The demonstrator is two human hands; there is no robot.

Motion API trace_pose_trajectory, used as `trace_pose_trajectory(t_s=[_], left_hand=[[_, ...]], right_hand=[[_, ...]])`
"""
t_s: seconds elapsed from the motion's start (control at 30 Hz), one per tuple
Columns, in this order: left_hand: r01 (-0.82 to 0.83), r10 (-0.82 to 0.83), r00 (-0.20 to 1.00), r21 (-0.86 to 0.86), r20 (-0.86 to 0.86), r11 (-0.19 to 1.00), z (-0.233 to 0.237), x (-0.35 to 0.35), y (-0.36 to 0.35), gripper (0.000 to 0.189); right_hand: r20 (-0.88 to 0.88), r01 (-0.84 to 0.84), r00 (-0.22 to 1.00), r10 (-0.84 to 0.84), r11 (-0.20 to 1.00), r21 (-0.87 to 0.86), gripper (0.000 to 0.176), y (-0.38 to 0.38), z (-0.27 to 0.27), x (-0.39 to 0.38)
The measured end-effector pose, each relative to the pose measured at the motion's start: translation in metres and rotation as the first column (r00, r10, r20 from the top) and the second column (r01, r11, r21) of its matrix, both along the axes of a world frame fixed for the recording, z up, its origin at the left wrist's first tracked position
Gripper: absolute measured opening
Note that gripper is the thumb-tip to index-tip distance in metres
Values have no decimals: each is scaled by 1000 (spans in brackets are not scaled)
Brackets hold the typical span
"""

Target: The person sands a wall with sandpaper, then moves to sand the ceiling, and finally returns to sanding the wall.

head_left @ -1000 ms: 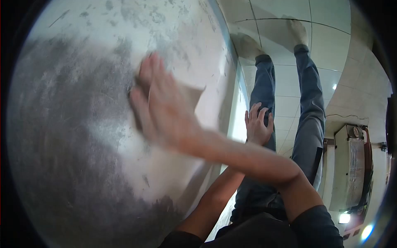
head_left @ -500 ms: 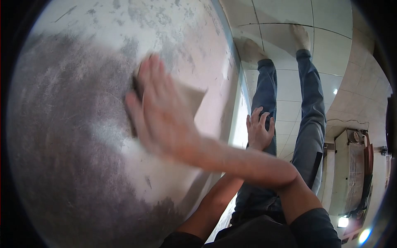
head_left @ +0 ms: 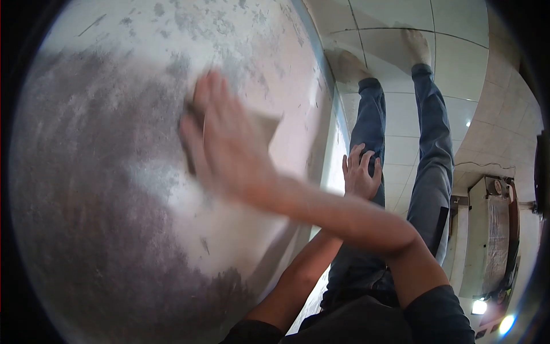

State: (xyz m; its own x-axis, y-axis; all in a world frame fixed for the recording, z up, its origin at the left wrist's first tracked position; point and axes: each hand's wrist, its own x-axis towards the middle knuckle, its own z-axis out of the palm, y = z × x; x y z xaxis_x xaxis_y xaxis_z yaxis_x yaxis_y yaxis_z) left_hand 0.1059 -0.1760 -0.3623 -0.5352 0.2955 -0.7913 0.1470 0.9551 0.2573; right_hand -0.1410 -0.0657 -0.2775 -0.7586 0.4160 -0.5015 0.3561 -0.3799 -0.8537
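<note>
My right hand (head_left: 234, 146) is pressed flat over a brownish sheet of sandpaper (head_left: 264, 131) against the wall surface (head_left: 103, 172). Motion blurs its fingers; the thumb lies along the sheet's left edge, and a corner juts out on the right. Most of the sheet is hidden under the palm. Dark grey, scuffed patches cover the wall to the left and below, with whitish and pinkish areas above and right. My right forearm crosses over the left one. My left hand (head_left: 362, 175) holds nothing, its fingers spread and slightly bent in front of a jeans leg.
My legs in blue jeans (head_left: 429, 155) and bare feet stand on a tiled floor (head_left: 395, 54) beside the wall's blue-grey edge (head_left: 321, 51). At the lower right is a pale, box-like object (head_left: 484, 241) with a plastic-looking cover, near bright lights.
My right hand and forearm have shifted slightly upward in the view, the sandpaper still under the palm. My left hand stays almost in place, fingers still spread.
</note>
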Motion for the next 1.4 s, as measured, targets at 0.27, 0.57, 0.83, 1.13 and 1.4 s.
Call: trace_pose_trajectory(t_s=[0.27, 0.57, 0.83, 1.13, 1.4], left_hand=[[27, -27, 1000, -1, -2, 1000, -1, -1, -2, 28], [36, -36, 999, 4, 1, 999, -2, -4, -1, 28], [51, -51, 999, 11, -19, 999, 1, -4, 0, 27], [36, -33, 996, 30, -80, 999, -1, -1, -1, 26], [5, -3, 998, 34, -59, 999, -3, 3, -7, 26]], right_hand=[[-69, -6, 998, 0, 997, -80, 67, 4, 28, 4], [-79, 46, 996, -49, 998, -45, 60, 17, 40, -1], [-29, 32, 999, -37, 987, -157, 66, 19, 34, -10], [-68, -41, 997, 35, 995, -88, 63, 27, 11, -12], [29, 42, 999, -38, 988, -147, 63, 17, -39, -18]])
